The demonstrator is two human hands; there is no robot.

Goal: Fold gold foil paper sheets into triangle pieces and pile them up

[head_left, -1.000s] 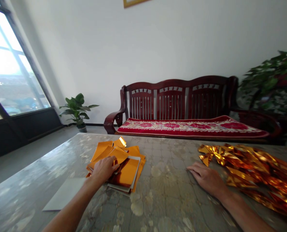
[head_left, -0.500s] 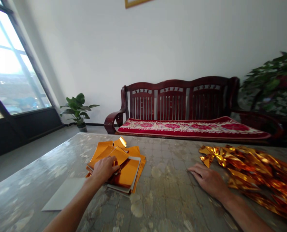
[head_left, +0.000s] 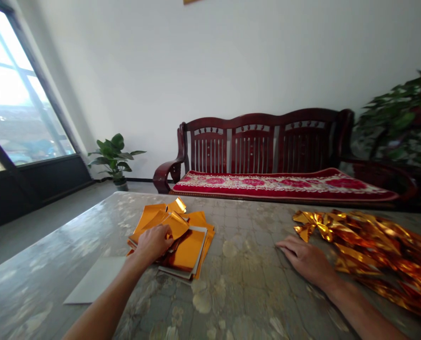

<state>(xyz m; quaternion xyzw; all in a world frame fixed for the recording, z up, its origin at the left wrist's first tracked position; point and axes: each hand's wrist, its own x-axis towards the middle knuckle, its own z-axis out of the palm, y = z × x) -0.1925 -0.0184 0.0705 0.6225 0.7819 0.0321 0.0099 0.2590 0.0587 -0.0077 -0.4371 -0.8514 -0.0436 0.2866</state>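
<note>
A loose stack of shiny gold paper sheets lies on the patterned table, left of the middle. My left hand rests on this stack with its fingers curled around the edge of a top sheet, which is bent upward. My right hand lies flat on the table, fingers stretched out, touching nothing else. Just right of it spreads a pile of folded gold foil pieces.
A grey sheet lies flat on the table by my left forearm. Behind the table stands a dark wooden bench with a red cushion. A potted plant is by the window, another plant at the right.
My left hand's fingers have closed further on the top gold sheet, lifting its edge slightly. The right hand stays put. The view has shifted a little.
</note>
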